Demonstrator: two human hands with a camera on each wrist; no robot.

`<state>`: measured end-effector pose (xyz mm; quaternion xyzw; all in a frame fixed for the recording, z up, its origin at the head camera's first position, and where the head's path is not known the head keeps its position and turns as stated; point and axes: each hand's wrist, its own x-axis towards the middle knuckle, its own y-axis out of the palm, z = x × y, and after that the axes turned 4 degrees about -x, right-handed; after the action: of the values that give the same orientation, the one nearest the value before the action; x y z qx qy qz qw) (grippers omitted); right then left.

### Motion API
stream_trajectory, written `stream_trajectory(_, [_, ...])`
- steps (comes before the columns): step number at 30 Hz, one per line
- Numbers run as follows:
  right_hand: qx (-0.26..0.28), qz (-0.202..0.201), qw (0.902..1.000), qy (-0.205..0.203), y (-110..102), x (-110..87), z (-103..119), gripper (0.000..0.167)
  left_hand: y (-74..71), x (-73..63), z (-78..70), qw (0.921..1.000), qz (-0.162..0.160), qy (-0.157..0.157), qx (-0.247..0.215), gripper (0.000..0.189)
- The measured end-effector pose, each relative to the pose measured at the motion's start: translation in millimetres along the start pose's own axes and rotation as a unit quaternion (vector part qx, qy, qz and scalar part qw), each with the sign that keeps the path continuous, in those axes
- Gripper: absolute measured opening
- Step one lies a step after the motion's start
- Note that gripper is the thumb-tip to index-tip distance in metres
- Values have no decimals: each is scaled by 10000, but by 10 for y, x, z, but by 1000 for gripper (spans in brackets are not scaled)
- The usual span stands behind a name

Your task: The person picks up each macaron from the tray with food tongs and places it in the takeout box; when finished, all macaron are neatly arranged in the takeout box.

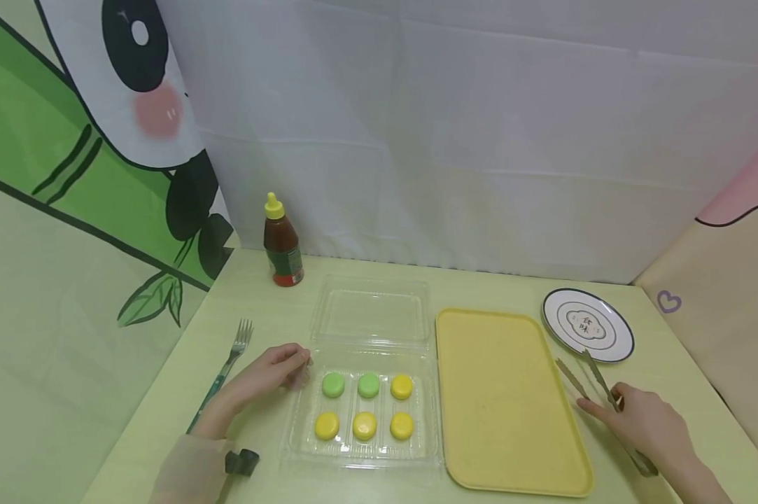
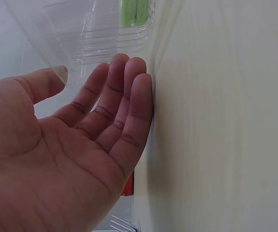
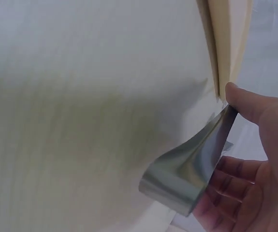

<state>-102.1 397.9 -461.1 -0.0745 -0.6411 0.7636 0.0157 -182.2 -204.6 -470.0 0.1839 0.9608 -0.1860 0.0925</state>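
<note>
My left hand is at the left edge of a clear plastic box, its fingers loosely bent and its thumb apart from them. The thumb tip meets the box's rim in the left wrist view. The box lies with its lid folded back. Inside sit two green macarons, one at the back left and one beside it, with several yellow macarons. My right hand grips metal tongs right of the yellow tray; their tips stand apart, pointing toward the plate.
A fork with a green handle lies left of my left forearm, partly hidden by it. A sauce bottle with a yellow cap stands at the back left. The white cloth wall borders the table's back edge.
</note>
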Motion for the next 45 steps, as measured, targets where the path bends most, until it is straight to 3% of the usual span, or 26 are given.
stream_trajectory(20, [-69, 13, 10000, -62, 156, -50, -86, 61, 11, -8, -4, 10000, -32, -44, 17, 33])
stream_trajectory(30, [-215, 375, 9991, 42, 129, -41, -84, 63, 5, 1, -2, 10000, 12, 0, -15, 34])
stream_trajectory(45, [-246, 572, 9979, 153, 103, -66, -73, 68, 1, 12, 12, 10000, 29, 91, -26, 33])
